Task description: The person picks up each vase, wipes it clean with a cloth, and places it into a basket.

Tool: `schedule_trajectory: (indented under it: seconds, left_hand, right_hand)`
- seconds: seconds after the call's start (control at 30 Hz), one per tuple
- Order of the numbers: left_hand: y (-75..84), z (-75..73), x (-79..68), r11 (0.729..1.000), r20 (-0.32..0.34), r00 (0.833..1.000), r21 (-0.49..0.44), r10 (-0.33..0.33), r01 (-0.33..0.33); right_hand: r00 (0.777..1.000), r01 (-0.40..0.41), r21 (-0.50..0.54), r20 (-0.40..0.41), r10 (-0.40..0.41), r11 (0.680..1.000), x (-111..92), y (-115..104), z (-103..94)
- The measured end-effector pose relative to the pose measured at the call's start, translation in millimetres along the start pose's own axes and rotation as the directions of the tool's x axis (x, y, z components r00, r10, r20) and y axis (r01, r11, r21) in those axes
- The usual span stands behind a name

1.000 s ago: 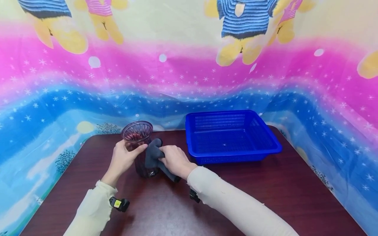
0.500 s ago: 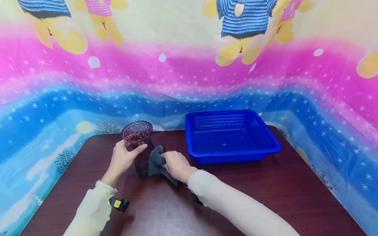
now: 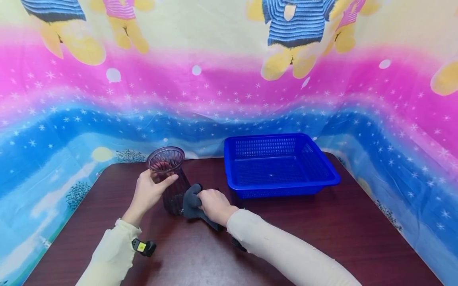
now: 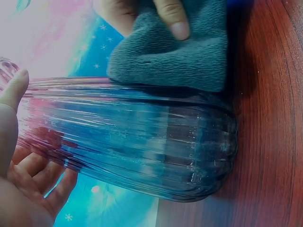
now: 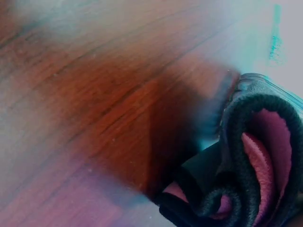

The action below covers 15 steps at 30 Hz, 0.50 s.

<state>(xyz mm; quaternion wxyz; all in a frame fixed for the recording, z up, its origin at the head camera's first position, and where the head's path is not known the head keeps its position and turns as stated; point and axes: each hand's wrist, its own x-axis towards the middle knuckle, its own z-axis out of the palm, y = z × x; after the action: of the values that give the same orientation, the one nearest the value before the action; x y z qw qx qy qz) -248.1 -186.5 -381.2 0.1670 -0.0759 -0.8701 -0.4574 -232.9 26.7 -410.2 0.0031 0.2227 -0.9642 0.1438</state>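
A ribbed, purple-tinted clear glass vase point(image 3: 174, 194) with a flared rim stands upright on the table. My left hand point(image 3: 147, 194) grips it around the neck, thumb in front. In the left wrist view the vase point(image 4: 137, 137) lies sideways across the picture, its base on the wood. My right hand point(image 3: 216, 206) holds a folded dark grey cloth point(image 3: 193, 202) against the vase's lower right side. The cloth point(image 4: 175, 59) touches the glass in the left wrist view, pinched by fingers of the right hand point(image 4: 170, 14). In the right wrist view, folds of the cloth point(image 5: 258, 142) bare a pink inner side.
A blue plastic basket point(image 3: 282, 186) with perforated walls stands at the back right of the dark reddish wood table point(image 3: 286, 226). Behind the table hangs a printed cloth backdrop point(image 3: 214, 95). Each wrist wears a small black camera point(image 3: 144, 247).
My right hand has slid the cloth down along the vase's right side, toward its base. The left hand keeps its grip at the neck, and the vase stays in place.
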Motion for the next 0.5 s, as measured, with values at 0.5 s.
schedule_trajectory:
  seconds: [0.5]
  left_hand:
    - [-0.3, 0.6, -0.6, 1.0, -0.009, 1.0, 0.007, -0.001, 0.001]
  right_hand:
    - [1.0, 0.017, -0.079, 0.019, -0.016, 0.997, -4.5, 1.3, 15.7]
